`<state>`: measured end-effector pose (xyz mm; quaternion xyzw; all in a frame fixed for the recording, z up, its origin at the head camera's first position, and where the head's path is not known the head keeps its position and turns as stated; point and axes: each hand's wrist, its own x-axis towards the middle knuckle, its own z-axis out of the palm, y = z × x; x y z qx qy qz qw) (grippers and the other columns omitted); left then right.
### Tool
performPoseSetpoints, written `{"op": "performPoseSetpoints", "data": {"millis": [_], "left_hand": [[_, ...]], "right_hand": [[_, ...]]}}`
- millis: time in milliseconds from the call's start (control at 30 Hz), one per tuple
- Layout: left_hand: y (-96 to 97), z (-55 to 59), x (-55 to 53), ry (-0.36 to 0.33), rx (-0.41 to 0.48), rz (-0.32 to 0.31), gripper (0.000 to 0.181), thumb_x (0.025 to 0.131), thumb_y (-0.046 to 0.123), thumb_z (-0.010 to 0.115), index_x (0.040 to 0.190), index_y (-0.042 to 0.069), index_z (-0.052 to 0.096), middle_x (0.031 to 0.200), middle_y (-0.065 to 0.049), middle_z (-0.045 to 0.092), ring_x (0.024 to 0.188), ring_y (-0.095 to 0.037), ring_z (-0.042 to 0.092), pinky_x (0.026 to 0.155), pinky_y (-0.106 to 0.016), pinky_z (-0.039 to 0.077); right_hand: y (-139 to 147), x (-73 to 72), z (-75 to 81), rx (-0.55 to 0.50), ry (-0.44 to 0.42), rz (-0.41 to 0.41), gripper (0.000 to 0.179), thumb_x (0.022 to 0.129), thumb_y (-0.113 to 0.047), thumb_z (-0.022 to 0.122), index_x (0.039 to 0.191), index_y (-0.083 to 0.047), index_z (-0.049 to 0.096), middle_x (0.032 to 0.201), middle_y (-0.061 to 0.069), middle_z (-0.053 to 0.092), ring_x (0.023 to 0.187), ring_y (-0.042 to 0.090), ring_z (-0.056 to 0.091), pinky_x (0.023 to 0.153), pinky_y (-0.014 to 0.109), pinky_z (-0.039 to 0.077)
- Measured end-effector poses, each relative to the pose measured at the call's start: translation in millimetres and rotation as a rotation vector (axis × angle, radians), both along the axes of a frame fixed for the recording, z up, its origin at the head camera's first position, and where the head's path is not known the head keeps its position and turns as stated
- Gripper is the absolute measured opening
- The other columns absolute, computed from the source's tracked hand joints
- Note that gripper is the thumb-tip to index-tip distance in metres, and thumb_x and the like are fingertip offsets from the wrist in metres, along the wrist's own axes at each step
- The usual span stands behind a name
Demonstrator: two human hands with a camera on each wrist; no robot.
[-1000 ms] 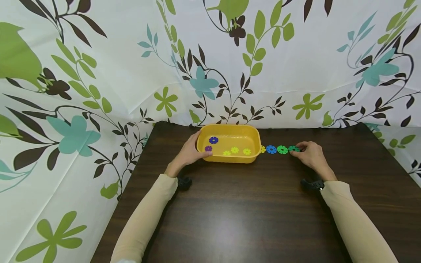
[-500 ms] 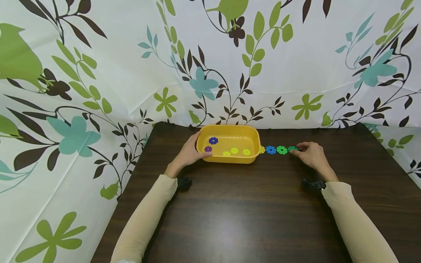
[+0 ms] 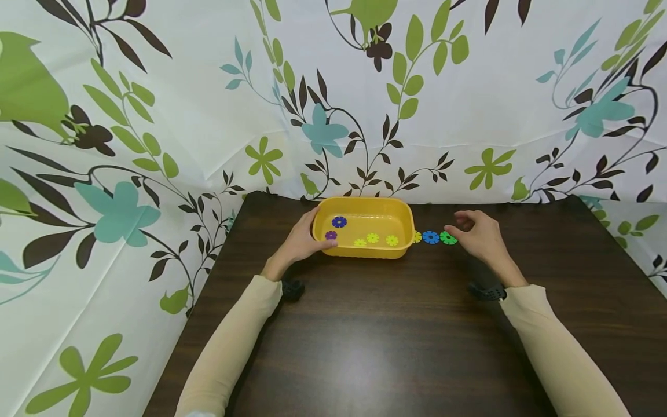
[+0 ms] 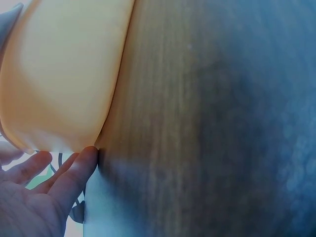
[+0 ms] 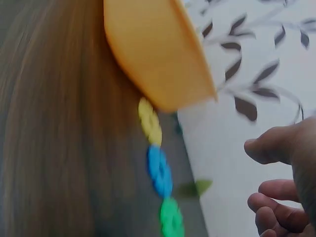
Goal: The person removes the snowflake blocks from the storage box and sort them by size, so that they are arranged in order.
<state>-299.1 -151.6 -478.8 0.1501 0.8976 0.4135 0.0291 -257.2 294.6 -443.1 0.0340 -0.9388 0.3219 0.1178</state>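
Observation:
A yellow plastic tub (image 3: 365, 252) stands at the back of the table, its side filling the upper left of the left wrist view. My left hand (image 3: 299, 238) grips its left end, thumb over the front rim and fingers outside. Inside lie flat flower-shaped discs: a dark blue disc (image 3: 339, 222), a purple disc (image 3: 330, 235) and several yellow ones. Right of the tub runs a row: a yellow disc (image 5: 150, 121), a blue disc (image 3: 431, 237) and a green disc (image 3: 448, 237). Above the row's right end hovers my right hand (image 3: 482, 236), thumb and fingers apart, holding nothing visible.
The dark wooden table (image 3: 359, 324) stretches toward me. Behind it hangs a white cloth (image 3: 203, 116) printed with leaves and flowers, meeting the table's back edge close behind the tub.
My right hand has let go of the darker green disc at the row's end, risen and shifted slightly left; that disc is now hidden from view. My left hand stays on the tub.

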Motion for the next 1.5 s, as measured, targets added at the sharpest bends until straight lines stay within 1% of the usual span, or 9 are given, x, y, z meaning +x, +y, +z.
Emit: {"op": "performPoseSetpoints", "data": {"millis": [167,300,533,600,933,1100,1333,1433,1500], "left_hand": [[-1.1,-1.4,0.2,-0.003,0.005,0.002,0.117,0.085,0.05,0.089,0.175,0.019,0.022,0.176,-0.016,0.034,0.154,-0.042,0.046,0.128,-0.062,0.044],[-2.1,-2.3,0.1,-0.002,0.005,0.003,0.117,0.085,0.05,0.089,0.175,0.018,0.022,0.176,-0.016,0.034,0.155,-0.042,0.046,0.128,-0.061,0.043],[-2.0,-0.8,0.7,-0.013,0.007,0.008,0.118,0.084,0.051,0.09,0.175,0.02,0.021,0.177,-0.015,0.033,0.155,-0.041,0.047,0.128,-0.061,0.044],[-1.4,-0.1,0.6,-0.015,0.009,0.007,0.118,0.084,0.051,0.09,0.175,0.02,0.021,0.177,-0.015,0.033,0.154,-0.041,0.047,0.128,-0.06,0.044],[-0.7,1.0,-1.9,-0.013,0.01,0.005,0.118,0.085,0.049,0.09,0.176,0.019,0.02,0.177,-0.015,0.032,0.156,-0.04,0.046,0.13,-0.059,0.042],[-0.2,1.2,-3.1,-0.015,0.014,-0.002,0.118,0.086,0.048,0.09,0.176,0.018,0.02,0.177,-0.016,0.032,0.156,-0.04,0.046,0.13,-0.059,0.042],[-0.2,0.5,-4.1,-0.019,0.019,-0.002,0.117,0.086,0.047,0.09,0.175,0.017,0.02,0.178,-0.016,0.031,0.156,-0.041,0.046,0.13,-0.06,0.041],[-0.8,-0.1,-3.8,-0.017,0.015,-0.001,0.117,0.086,0.048,0.09,0.175,0.017,0.021,0.177,-0.016,0.032,0.155,-0.04,0.046,0.13,-0.06,0.041],[-0.8,-0.7,-3.6,-0.016,0.01,-0.001,0.117,0.086,0.048,0.09,0.175,0.016,0.021,0.177,-0.016,0.033,0.154,-0.04,0.048,0.13,-0.059,0.042]], "right_hand": [[-31,-4.8,11.2,0.005,0.024,0.062,0.051,0.1,-0.027,0.079,0.136,0.007,0.069,0.125,0.03,0.071,0.109,0.044,0.067,0.091,0.058,0.058],[-53,-11.1,16.6,0.001,0.013,0.113,0.048,0.1,-0.026,0.08,0.134,0.007,0.071,0.123,0.028,0.072,0.108,0.042,0.066,0.09,0.053,0.057],[-83,-23.2,17.5,-0.008,-0.031,0.175,0.047,0.098,-0.023,0.08,0.133,0.008,0.072,0.118,0.026,0.073,0.102,0.038,0.066,0.084,0.041,0.053],[-90,-25.9,17.5,-0.008,-0.035,0.194,0.048,0.098,-0.023,0.081,0.133,0.009,0.072,0.118,0.027,0.074,0.101,0.038,0.065,0.083,0.04,0.052],[-133,-41.8,19.4,0.04,-0.061,0.327,0.051,0.097,-0.023,0.08,0.137,0.008,0.07,0.125,0.028,0.076,0.111,0.041,0.067,0.093,0.053,0.058],[-154,-53.0,18.8,0.103,-0.081,0.382,0.055,0.098,-0.025,0.079,0.142,0.007,0.068,0.131,0.028,0.075,0.116,0.042,0.07,0.099,0.055,0.059],[-179,-68.8,18.3,0.128,-0.184,0.4,0.054,0.1,-0.025,0.078,0.143,0.005,0.067,0.136,0.025,0.074,0.122,0.04,0.07,0.106,0.055,0.059],[-189,-75.5,14.0,0.145,-0.22,0.401,0.048,0.1,-0.025,0.077,0.14,0.003,0.071,0.132,0.023,0.075,0.12,0.037,0.071,0.107,0.053,0.06],[-196,-79.3,9.8,0.155,-0.24,0.408,0.039,0.101,-0.025,0.076,0.128,0.002,0.075,0.123,0.022,0.077,0.113,0.036,0.07,0.104,0.051,0.06]]}}
